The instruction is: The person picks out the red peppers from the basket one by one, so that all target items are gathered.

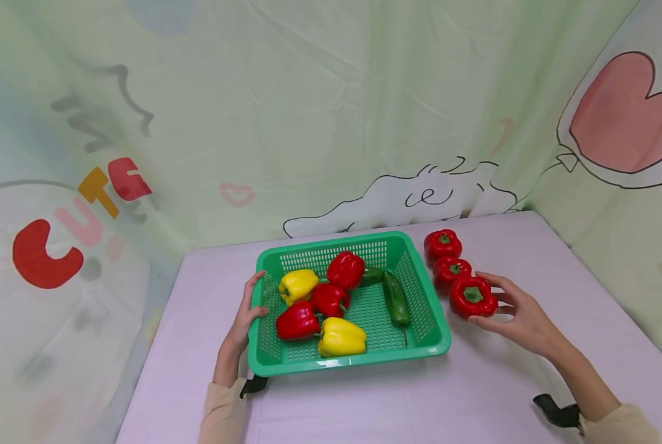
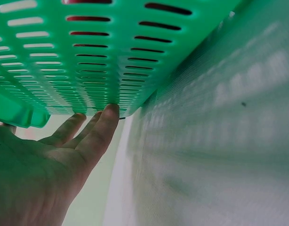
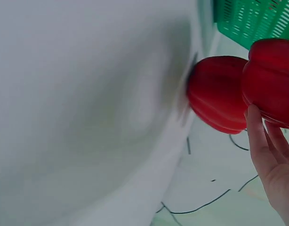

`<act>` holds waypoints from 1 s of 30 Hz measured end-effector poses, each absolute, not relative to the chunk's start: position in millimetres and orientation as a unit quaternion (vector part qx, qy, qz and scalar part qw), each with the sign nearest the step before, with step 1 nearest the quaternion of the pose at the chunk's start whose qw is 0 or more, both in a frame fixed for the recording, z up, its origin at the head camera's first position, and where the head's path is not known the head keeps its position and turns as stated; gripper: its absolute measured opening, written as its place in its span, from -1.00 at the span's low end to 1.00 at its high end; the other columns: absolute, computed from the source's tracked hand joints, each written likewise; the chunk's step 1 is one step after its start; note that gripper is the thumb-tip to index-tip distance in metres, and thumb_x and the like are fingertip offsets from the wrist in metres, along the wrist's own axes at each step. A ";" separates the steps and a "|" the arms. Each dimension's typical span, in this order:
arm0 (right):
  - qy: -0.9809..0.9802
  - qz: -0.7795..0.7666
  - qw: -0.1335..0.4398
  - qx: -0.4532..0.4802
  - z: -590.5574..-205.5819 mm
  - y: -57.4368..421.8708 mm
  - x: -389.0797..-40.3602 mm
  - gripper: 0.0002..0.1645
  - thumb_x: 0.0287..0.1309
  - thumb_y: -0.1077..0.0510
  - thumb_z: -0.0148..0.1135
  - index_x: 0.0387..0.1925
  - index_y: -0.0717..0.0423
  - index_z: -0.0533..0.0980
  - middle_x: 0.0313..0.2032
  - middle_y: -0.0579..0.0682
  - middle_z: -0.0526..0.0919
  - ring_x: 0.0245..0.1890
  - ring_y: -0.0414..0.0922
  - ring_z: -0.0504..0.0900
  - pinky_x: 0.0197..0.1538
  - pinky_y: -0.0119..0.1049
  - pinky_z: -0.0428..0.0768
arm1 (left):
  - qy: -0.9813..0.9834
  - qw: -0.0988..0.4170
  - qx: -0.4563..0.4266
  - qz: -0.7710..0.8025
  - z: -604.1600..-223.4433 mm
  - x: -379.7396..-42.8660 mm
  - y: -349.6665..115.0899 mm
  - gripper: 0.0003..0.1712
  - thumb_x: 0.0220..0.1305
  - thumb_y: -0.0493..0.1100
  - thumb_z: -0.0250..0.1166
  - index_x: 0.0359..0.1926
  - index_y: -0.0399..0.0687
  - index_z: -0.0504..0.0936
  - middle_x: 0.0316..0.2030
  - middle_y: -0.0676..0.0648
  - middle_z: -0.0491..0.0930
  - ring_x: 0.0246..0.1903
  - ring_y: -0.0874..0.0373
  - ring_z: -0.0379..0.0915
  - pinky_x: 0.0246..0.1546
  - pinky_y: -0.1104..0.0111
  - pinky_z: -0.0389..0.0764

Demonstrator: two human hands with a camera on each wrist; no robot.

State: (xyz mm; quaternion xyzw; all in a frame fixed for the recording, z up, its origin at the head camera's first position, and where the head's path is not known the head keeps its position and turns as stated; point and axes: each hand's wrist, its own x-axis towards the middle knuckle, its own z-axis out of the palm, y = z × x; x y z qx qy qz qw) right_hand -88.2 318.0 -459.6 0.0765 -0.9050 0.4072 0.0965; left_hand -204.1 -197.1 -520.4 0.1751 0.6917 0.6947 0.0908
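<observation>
My left hand (image 1: 246,311) holds the left rim of a green perforated plastic basket (image 1: 349,364), its thumb over the edge. In the left wrist view, fingers (image 2: 100,134) lie along the basket's outer wall. A red bell pepper (image 1: 466,311) is pinched between the thumb and fingers of my right hand (image 1: 522,317), its green stem facing up. The right wrist view shows this pepper raised above the table, overlapping another red bell pepper (image 3: 217,94). Two red bell peppers, one middle (image 1: 447,276) and one far (image 1: 441,245), stand in a row beyond the held one.
Inside the basket lie yellow bell peppers (image 1: 342,338), several red bell peppers (image 1: 294,322) and long green peppers (image 1: 396,299). They rest on a pale lilac tabletop (image 1: 397,407). A printed curtain (image 1: 309,123) hangs behind the table and along its sides.
</observation>
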 end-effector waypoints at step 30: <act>-0.899 0.432 0.045 0.055 -494.1 324.5 -87.6 -0.01 -0.05 0.19 0.51 0.38 0.29 0.21 0.23 0.36 0.35 0.03 0.30 0.46 -0.23 -0.49 0.59 | 0.689 0.091 0.175 0.698 -519.5 -203.5 -196.4 -0.06 0.07 -0.35 -0.07 0.52 0.06 -0.11 0.50 -0.22 -0.16 0.34 -0.34 0.02 0.14 -0.14 0.37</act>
